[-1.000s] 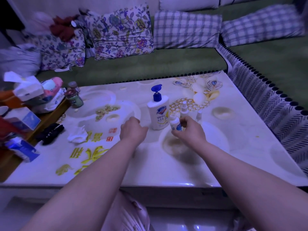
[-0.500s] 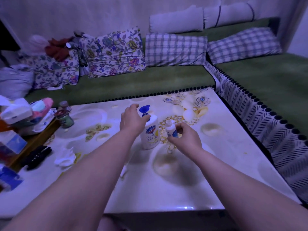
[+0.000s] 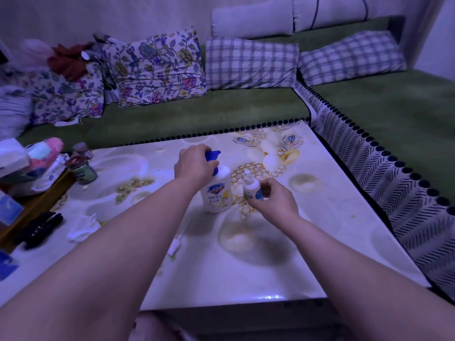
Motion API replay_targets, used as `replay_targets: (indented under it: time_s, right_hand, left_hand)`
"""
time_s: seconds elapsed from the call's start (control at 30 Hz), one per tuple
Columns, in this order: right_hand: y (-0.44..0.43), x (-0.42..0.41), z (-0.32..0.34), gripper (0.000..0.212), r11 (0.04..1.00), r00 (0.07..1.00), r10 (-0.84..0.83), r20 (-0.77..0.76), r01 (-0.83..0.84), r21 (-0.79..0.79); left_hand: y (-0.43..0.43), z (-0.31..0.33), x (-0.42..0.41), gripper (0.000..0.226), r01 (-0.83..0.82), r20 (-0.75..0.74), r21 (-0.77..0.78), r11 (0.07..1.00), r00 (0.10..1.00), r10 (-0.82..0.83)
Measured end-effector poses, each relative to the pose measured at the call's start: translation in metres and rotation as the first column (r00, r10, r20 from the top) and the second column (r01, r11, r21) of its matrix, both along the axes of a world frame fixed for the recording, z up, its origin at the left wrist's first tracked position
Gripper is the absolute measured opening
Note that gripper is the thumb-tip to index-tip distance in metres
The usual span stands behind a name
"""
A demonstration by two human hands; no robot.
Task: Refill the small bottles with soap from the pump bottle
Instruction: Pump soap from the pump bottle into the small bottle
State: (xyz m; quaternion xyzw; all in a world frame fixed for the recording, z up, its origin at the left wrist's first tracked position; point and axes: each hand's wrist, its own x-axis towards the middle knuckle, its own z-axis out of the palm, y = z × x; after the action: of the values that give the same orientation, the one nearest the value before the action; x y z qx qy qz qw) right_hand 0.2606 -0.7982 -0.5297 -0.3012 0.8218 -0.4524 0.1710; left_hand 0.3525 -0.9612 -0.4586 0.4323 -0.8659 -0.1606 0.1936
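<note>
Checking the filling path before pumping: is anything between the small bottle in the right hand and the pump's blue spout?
Nothing visible. The right hand holds the small bottle just right of the pump bottle; the left hand covers the pump head, but the blue spout pokes out uncovered.

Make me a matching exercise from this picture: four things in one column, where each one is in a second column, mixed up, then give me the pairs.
Things
1. pump bottle
2. small bottle
3. crumpled tissue
4. floral cushion

Places
A. propped on the green sofa
B. held by the right hand
C. lying on the table, well left of both bottles
D. standing on the table with the left hand gripping its blue pump head

Pairs: 1-D, 2-B, 3-C, 4-A
</note>
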Motion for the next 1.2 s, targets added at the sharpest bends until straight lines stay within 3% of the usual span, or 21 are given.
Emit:
replay_targets:
  time_s: [0.3,0.53,0.7,0.87,1.03,1.2]
  right_hand:
    - [0.02,0.008,0.004,0.029,1.0,1.0,-0.026,-0.001,0.026,-0.01]
    - [0.022,0.013,0.012,0.032,0.999,1.0,0.007,0.009,-0.007,-0.045]
    - [0.015,0.013,0.015,0.03,0.999,1.0,0.01,0.023,-0.009,-0.041]
    - [0.005,0.01,0.017,0.034,0.999,1.0,0.0,0.016,0.001,-0.036]
    - [-0.001,0.007,0.014,0.032,0.999,1.0,-0.009,0.009,0.009,-0.04]
    - [-0.001,0.005,0.012,0.032,0.998,1.0,-0.012,0.01,0.012,-0.055]
  left_hand:
    - [0.018,0.004,0.014,0.038,0.247,-0.125,0.22,0.944,0.967,-0.223]
    - [0.026,0.002,0.022,0.043,0.322,-0.188,0.321,0.891,0.943,-0.273]
    - [0.035,0.006,0.018,0.033,0.297,-0.334,0.447,0.844,0.93,-0.15]
    - [0.035,0.002,0.0,0.031,0.092,-0.287,0.464,0.881,0.957,0.051]
    - [0.034,-0.005,-0.007,0.032,0.069,-0.284,0.48,0.875,0.956,0.08]
    - [0.032,-0.004,-0.007,0.018,0.118,-0.298,0.489,0.864,0.954,0.038]
